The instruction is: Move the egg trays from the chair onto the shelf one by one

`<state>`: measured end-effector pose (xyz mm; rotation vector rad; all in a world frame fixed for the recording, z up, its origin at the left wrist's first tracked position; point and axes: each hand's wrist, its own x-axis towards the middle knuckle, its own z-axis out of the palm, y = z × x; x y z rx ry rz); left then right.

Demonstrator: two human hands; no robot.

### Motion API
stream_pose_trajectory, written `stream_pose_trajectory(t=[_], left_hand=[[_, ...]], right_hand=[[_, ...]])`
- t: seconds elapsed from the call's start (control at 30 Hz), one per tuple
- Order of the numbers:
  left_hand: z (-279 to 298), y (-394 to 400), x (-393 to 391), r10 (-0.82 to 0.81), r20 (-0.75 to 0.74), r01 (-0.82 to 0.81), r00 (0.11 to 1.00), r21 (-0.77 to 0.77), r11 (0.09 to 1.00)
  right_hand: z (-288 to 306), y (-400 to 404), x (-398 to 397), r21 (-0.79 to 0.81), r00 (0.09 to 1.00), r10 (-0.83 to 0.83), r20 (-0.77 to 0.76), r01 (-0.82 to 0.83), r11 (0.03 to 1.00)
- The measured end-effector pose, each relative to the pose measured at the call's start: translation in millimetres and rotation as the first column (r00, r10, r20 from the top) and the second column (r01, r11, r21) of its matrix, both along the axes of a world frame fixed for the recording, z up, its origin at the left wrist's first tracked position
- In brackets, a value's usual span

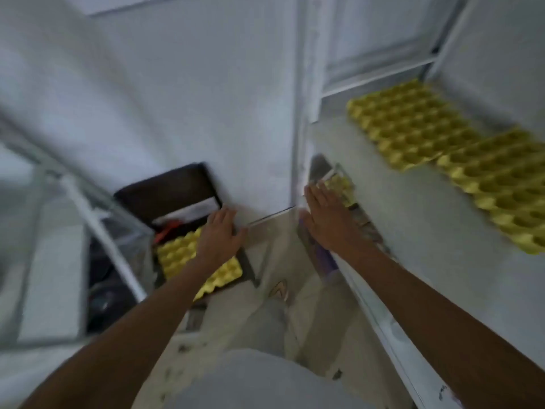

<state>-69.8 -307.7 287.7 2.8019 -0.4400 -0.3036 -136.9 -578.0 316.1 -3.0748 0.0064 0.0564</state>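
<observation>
Left hand (219, 237) spread flat over egg tray (188, 261) on chair (177, 190); right hand (327, 214) open, empty

two yellow moulded-pulp egg trays on the shelf (413, 125) and (498, 184), both w/ a regular grid of cup dimples, darker olive in the hollows. pale grey-white flat shelf board (413, 231), white metal frame. another yellow dimpled egg tray on the chair (182, 255), same grid pattern. dark brown, nearly black chair w/ flat seat and back (168, 187); a white strip and smth orange by the backrest, too blurred to tell what. walls plain white-grey. floor off-white w/ dark specks and smudges. light grey trousers (265, 376) at bottom centre. a 4th bit of yellow tray lower down, by the right hand (327, 214).
</observation>
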Motion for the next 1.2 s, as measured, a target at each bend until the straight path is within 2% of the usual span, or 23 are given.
stream_pose_trajectory(t=[0.07,0.23,0.37,0.47,0.57,0.7,0.8,0.9,1.0,1.13,1.2], left_hand=[[-4.9,53.7,-37.5,0.082,-0.062,-0.077,0.995,0.080,0.994],[-5.9,153.0,-94.5,0.235,-0.111,-0.214,0.966,0.175,0.961],[-11.9,206.7,-133.8,0.336,-0.123,-0.310,0.934,0.193,0.931],[-24.1,241.9,-152.5,0.411,-0.186,-0.378,0.893,0.188,0.907],[-45.1,267.7,-151.1,0.421,-0.235,-0.388,0.876,0.177,0.905],[-71.6,275.2,-115.1,0.412,-0.283,-0.401,0.866,0.101,0.911],[-90.5,267.9,-80.5,0.434,-0.356,-0.451,0.828,0.039,0.892],[-111.9,261.8,-59.6,0.532,-0.465,-0.607,0.708,-0.015,0.795],[-141.2,266.1,-36.2,0.573,-0.564,-0.693,0.594,0.002,0.721],[-197.0,276.2,0.6,0.634,-0.584,-0.764,0.507,0.037,0.645],[-229.6,281.1,23.1,0.649,-0.615,-0.789,0.448,0.068,0.610]], right_hand=[[-13.9,36.9,-7.3,0.027,0.990,0.105,-0.099,-0.103,0.994],[-41.2,128.5,-1.8,0.033,0.943,0.296,-0.152,-0.294,0.955],[-70.7,195.3,-6.3,0.044,0.854,0.450,-0.260,-0.455,0.889],[-88.0,236.0,-3.6,0.053,0.796,0.502,-0.338,-0.516,0.855],[-98.1,260.3,3.7,0.029,0.784,0.495,-0.374,-0.523,0.852],[-107.2,260.5,21.1,0.013,0.804,0.430,-0.410,-0.466,0.885],[-123.4,250.2,35.0,0.107,0.853,0.313,-0.418,-0.295,0.949],[-152.6,244.6,49.3,0.131,0.856,0.219,-0.469,-0.178,0.975],[-192.6,250.1,80.0,0.193,0.816,0.084,-0.572,0.035,0.981],[-261.4,260.8,130.6,0.273,0.764,-0.010,-0.645,0.242,0.931],[-295.6,264.4,155.9,0.265,0.737,-0.072,-0.672,0.330,0.906]])
